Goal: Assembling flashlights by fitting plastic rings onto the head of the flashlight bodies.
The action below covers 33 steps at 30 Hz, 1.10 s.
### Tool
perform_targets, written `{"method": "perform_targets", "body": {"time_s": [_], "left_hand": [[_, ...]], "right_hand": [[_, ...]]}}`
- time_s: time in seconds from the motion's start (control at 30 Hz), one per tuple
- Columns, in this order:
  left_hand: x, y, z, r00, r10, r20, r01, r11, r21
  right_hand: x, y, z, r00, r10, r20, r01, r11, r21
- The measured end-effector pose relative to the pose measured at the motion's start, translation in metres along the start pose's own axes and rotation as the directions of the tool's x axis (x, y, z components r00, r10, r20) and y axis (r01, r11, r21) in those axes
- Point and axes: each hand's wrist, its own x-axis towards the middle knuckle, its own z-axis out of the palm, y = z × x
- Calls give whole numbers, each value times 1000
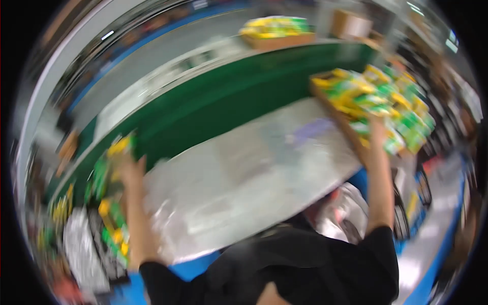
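My left hand (pixel 131 172) is stretched out to the left end of the worktable, its fingers smeared by motion. A yellow and green packet (pixel 119 147) shows right at its fingertips; whether the hand grips it, I cannot tell. My right hand (pixel 377 128) reaches over a brown cardboard box (pixel 338 121) heaped with yellow, green and white packets (pixel 356 94). Its fingers are at the packets, too blurred to show a grip.
Between my arms lies a grey worktable (pixel 244 168) with a purple patch (pixel 311 130). Behind it runs a green belt (pixel 213 109). Another shallow box of packets (pixel 277 28) stands beyond. More yellow-green packets (pixel 116 223) and a silvery bag (pixel 84 249) are at lower left.
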Motion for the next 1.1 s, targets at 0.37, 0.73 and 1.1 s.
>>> {"method": "perform_targets", "body": {"time_s": [0.37,0.73,1.1], "left_hand": [[-13,-77,15,958,-288,2,271,905,328],[-93,89,-63,863,-116,492,506,176,-845],[-167,194,-84,898,243,367,391,-59,-918]], "right_hand": [[-195,-354,-164,892,-442,-94,114,20,993],[-282,-517,-211,359,-891,278,-623,-7,782],[-322,-384,-233,246,-925,291,-831,-46,555]]}}
